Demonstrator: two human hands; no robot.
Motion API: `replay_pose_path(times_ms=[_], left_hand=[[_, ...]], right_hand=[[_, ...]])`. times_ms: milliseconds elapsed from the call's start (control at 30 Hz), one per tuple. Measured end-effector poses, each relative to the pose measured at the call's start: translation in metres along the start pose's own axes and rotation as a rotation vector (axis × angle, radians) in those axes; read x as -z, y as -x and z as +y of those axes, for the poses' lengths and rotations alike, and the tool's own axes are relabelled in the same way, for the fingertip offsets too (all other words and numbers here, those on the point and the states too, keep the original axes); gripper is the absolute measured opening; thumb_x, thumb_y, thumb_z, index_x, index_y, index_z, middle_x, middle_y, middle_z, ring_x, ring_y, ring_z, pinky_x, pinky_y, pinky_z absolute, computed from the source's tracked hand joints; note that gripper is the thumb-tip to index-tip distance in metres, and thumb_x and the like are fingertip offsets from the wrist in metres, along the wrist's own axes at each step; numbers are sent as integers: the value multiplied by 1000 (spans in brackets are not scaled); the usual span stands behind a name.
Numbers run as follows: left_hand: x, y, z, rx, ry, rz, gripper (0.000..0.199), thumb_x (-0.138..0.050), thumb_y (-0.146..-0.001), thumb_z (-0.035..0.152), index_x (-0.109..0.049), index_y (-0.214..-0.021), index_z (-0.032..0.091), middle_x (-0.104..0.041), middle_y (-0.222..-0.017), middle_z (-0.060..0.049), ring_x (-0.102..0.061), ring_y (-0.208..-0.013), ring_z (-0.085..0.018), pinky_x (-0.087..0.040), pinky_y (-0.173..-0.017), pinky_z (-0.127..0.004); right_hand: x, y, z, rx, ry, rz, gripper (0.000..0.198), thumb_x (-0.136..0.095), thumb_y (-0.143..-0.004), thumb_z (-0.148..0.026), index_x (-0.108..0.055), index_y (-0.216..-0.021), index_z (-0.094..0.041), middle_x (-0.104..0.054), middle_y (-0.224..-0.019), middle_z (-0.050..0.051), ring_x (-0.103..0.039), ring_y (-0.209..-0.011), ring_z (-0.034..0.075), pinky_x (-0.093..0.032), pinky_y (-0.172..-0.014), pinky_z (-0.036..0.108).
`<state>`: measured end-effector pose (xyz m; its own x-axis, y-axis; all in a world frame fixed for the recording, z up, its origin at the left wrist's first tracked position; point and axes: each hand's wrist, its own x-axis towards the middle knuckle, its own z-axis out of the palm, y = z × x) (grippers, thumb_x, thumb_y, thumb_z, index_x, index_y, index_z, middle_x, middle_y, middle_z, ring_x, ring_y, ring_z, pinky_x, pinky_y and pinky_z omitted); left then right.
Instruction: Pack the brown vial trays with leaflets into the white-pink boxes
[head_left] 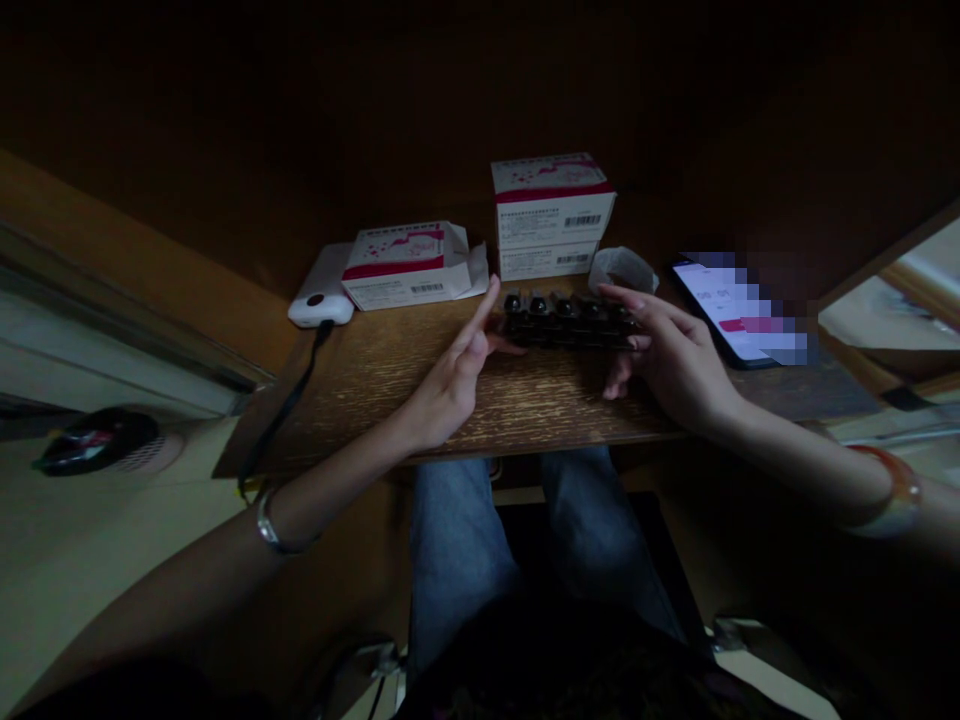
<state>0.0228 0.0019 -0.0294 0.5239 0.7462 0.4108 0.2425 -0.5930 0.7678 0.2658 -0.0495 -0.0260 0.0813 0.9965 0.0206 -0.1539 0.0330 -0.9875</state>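
Both my hands hold a dark stack of small vials (568, 318) just above the desk, with a row of rounded, shiny ends facing me. My left hand (452, 375) supports its left end, one finger stretched up beside it and other fingertips partly hidden behind it. At the right end, my right hand (679, 358) grips the stack between thumb and fingers. Behind it two white-and-red boxes (551, 215) stand one on the other. An open white-and-red box (401, 265) lies to the left, its end flap facing right. A translucent crumpled wrapper (624, 270) rests behind my right hand.
On the wooden desk (360, 400), a white device (324, 290) with a black cable (289, 400) sits at the left. A lit phone (739, 310) lies at the right. Dark walls enclose the desk. A bin (112, 445) stands on the floor at left.
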Motion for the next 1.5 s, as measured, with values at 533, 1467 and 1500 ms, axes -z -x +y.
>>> replay_pose_path(times_ms=[533, 1467, 1500], left_hand=[[6, 0, -1, 51, 186, 15, 46, -39, -93, 62, -66, -100, 26, -57, -111, -6, -55, -116, -27, -40, -111, -45], [-3, -2, 6, 33, 13, 294, 17, -69, -86, 27, -55, -91, 20, -63, -87, 1, -64, -83, -13, -53, -82, -28], [-4, -2, 4, 47, 20, 281, 17, -68, -86, 27, -54, -92, 20, -63, -89, 0, -65, -84, -13, -54, -84, -29]], right_hand=[[-7, 3, -4, 115, 6, -72, 37, -80, -78, -44, -67, -105, -23, -65, -53, -5, -70, -59, 20, -59, -76, 42], [-2, -7, 8, 231, 161, -57, 34, -80, -78, -46, -58, -96, -27, -70, -110, 4, -64, -110, 24, -50, -105, 44], [-2, -7, 9, 216, 148, -71, 34, -81, -78, -45, -57, -96, -28, -71, -109, 4, -65, -110, 23, -49, -106, 44]])
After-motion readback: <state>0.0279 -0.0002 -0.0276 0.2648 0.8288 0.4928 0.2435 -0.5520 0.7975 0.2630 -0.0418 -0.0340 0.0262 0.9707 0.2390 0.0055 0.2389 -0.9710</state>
